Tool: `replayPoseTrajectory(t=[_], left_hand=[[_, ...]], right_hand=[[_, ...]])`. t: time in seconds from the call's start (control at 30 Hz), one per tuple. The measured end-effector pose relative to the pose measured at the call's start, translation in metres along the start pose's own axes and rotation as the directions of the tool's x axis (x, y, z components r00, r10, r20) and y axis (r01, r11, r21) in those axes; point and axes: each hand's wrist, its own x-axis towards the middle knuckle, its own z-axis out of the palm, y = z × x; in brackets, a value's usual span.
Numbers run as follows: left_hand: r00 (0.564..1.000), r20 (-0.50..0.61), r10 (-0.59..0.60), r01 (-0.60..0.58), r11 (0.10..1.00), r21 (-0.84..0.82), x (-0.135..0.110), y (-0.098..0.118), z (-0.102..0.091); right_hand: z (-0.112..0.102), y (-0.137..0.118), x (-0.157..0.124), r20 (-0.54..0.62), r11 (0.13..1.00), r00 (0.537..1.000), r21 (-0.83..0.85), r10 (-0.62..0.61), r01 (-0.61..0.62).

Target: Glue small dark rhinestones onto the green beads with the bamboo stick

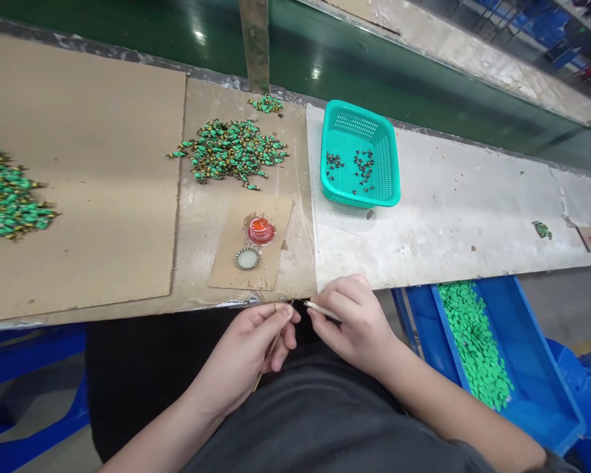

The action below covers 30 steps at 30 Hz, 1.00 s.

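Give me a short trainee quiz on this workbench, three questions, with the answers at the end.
1. Which is nearer the blue plastic bin of green discs: the left hand or the right hand?
2. True or false: the green-and-gold pieces are inside the teal plastic basket.
3. What round metal item lies beside the red lid on the cardboard square?

Key: 1. The right hand. 2. False. 3. A crown bottle cap.
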Motion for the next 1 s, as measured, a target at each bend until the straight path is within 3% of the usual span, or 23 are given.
replayPoseTrajectory(t=[1.0], left_hand=[[1.000,-0.012,0.000,0.000,0.999,-0.035,0.0011,0.0026,0.0040]], right_hand=[[-0.0044,0.0028,0.0021,0.002,1.000,1.000,0.022,-0.004,0.004]])
